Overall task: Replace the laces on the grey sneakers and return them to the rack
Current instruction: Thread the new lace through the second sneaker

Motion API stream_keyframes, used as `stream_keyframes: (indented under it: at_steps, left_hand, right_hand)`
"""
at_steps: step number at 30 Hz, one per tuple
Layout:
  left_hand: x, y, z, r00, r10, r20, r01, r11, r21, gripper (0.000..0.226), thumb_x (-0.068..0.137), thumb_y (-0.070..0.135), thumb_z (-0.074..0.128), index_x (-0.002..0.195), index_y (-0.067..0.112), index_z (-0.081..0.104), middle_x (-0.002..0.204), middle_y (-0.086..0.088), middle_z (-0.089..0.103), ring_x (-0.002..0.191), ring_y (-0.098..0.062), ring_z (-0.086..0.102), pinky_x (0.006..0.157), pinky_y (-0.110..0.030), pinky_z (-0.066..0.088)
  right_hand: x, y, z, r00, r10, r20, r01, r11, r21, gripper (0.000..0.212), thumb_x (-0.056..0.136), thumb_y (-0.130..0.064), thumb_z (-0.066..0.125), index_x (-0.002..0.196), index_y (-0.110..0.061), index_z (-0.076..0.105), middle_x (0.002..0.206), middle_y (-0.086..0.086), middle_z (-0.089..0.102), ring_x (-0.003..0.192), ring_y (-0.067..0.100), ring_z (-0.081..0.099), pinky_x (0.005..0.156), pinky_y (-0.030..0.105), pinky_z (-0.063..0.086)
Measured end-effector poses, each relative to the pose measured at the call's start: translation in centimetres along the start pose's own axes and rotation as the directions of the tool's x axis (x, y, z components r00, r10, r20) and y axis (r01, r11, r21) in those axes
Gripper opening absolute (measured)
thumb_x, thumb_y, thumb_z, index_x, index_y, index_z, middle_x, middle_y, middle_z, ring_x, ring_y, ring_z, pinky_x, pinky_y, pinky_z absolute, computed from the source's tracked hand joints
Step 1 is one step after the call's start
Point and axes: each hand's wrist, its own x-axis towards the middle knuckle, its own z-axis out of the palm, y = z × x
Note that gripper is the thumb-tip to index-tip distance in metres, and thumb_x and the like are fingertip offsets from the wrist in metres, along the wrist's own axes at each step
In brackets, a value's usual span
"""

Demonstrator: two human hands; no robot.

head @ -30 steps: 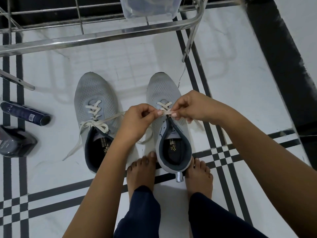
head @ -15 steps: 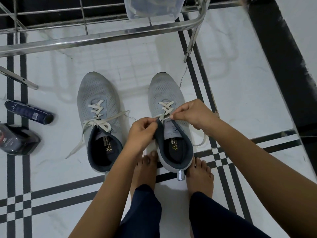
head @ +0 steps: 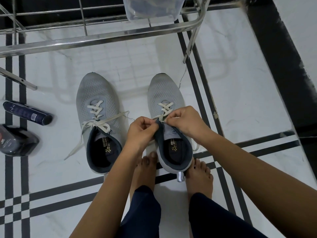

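Sneaker (head: 169,93) right of centre stands on the tiled floor (head: 240,86), toe toward the steel rack (head: 103,38) across the top, heel between bare feet (head: 199,176). Its cream lace (head: 165,108) crosses only the lower eyelets. The hands are close together over its tongue. The left hand (head: 142,131) pinches the dark collar edge, and the right hand (head: 185,122) pinches the lace at the top crossing. The second sneaker (head: 101,103), left of centre, is laced and its loose ends trail on the floor. A dark can (head: 27,113) and a dark pouch (head: 17,141) lie at the left edge. A clear tub (head: 152,7) sits on the rack.
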Motion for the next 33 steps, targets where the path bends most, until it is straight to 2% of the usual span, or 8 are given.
stream_keyframes:
  at_steps: [9, 14, 20, 23, 25, 28, 30, 33]
  left_hand:
    - [-0.1, -0.1, 0.0, 0.998, -0.004, 0.055, 0.014, 0.982, -0.188, 0.005, 0.086, 0.01, 0.062, 0.091, 0.01, 0.06, 0.084, -0.011, 0.061, 0.067, -0.014, 0.061, 0.056, -0.02, 0.053]
    - [0.8, -0.2, 1.5, 0.998, 0.064, 0.003, -0.064, 0.998, 0.024, 0.01, 0.087, 0.007, 0.061, 0.079, 0.012, 0.063, 0.072, -0.004, 0.062, 0.063, -0.01, 0.056, 0.054, -0.014, 0.049]
    - [0.4, 2.0, -2.5, 0.999, 0.037, -0.029, -0.044, 0.518, -0.854, 0.027, 0.1, 0.008, 0.032, 0.076, 0.015, 0.043, 0.049, 0.005, 0.047, 0.038, -0.004, 0.044, 0.044, -0.017, 0.048]
    - [0.6, 2.3, -2.4, 0.985, 0.118, -0.129, -0.143, 0.969, -0.204, 0.02, 0.097, 0.013, 0.04, 0.081, 0.019, 0.048, 0.061, 0.006, 0.043, 0.044, -0.004, 0.037, 0.036, -0.017, 0.033]
    - [0.9, 1.0, -0.8, 0.975, 0.223, 0.019, -0.205, 0.861, 0.466, 0.014, 0.093, 0.029, 0.053, 0.085, 0.018, 0.052, 0.074, 0.009, 0.049, 0.064, -0.007, 0.047, 0.054, -0.022, 0.041]
    - [1.7, 0.5, 0.7, 0.956, 0.252, 0.153, -0.292, 0.74, 0.606, 0.013, 0.092, 0.026, 0.055, 0.082, 0.018, 0.052, 0.077, 0.01, 0.052, 0.075, -0.01, 0.048, 0.06, -0.014, 0.035]
    - [1.3, 0.7, 0.7, 0.949, 0.282, 0.143, -0.316, 0.836, 0.449, 0.018, 0.093, 0.019, 0.052, 0.076, 0.02, 0.053, 0.077, 0.009, 0.057, 0.078, -0.012, 0.052, 0.066, -0.019, 0.04]
    - [0.4, 2.2, -0.9, 0.979, 0.162, 0.126, -0.049, 0.779, -0.625, 0.025, 0.097, 0.017, 0.038, 0.075, 0.013, 0.047, 0.064, 0.003, 0.06, 0.065, -0.011, 0.06, 0.068, -0.027, 0.055]
  right_hand:
    - [-0.1, 0.3, -0.1, 0.998, -0.02, 0.054, 0.017, 0.998, 0.055, 0.01, 0.085, -0.02, 0.065, 0.076, -0.023, 0.065, 0.091, -0.003, 0.063, 0.097, 0.015, 0.059, 0.098, 0.038, 0.046]
    - [-1.4, -0.5, 0.3, 0.987, -0.13, -0.091, 0.083, 0.913, -0.398, 0.025, 0.078, -0.047, 0.067, 0.067, -0.028, 0.055, 0.097, -0.004, 0.045, 0.101, 0.012, 0.035, 0.092, 0.034, 0.032]
    - [-1.7, 0.4, 1.0, 0.984, -0.14, -0.112, 0.105, 0.956, -0.272, 0.024, 0.082, -0.023, 0.067, 0.063, -0.013, 0.055, 0.077, -0.009, 0.037, 0.072, 0.01, 0.047, 0.074, 0.026, 0.041]
    - [-1.7, 0.7, 1.3, 0.977, -0.176, -0.119, 0.143, 0.96, -0.24, 0.02, 0.083, -0.021, 0.066, 0.074, -0.004, 0.063, 0.076, -0.011, 0.036, 0.063, 0.001, 0.043, 0.061, 0.015, 0.031]
    - [-1.6, 0.8, 1.4, 0.972, -0.193, -0.131, 0.16, 0.961, -0.224, 0.024, 0.084, -0.024, 0.066, 0.073, -0.003, 0.062, 0.076, -0.01, 0.038, 0.062, 0.001, 0.043, 0.058, 0.011, 0.034]
    - [-1.5, 1.0, 1.2, 0.971, -0.199, -0.133, 0.169, 0.964, -0.205, 0.024, 0.085, -0.026, 0.066, 0.07, -0.008, 0.059, 0.077, -0.007, 0.039, 0.061, 0.002, 0.044, 0.059, 0.002, 0.035]
    - [-1.4, 1.2, 1.2, 0.977, -0.175, -0.121, 0.155, 0.975, -0.159, 0.022, 0.084, -0.023, 0.067, 0.068, -0.011, 0.058, 0.076, -0.007, 0.038, 0.062, 0.003, 0.044, 0.058, 0.002, 0.034]
    - [-1.4, 1.3, 1.1, 0.986, -0.125, -0.114, 0.118, 0.991, -0.066, 0.026, 0.082, -0.02, 0.069, 0.062, -0.018, 0.053, 0.076, -0.007, 0.039, 0.063, 0.003, 0.044, 0.059, 0.002, 0.034]
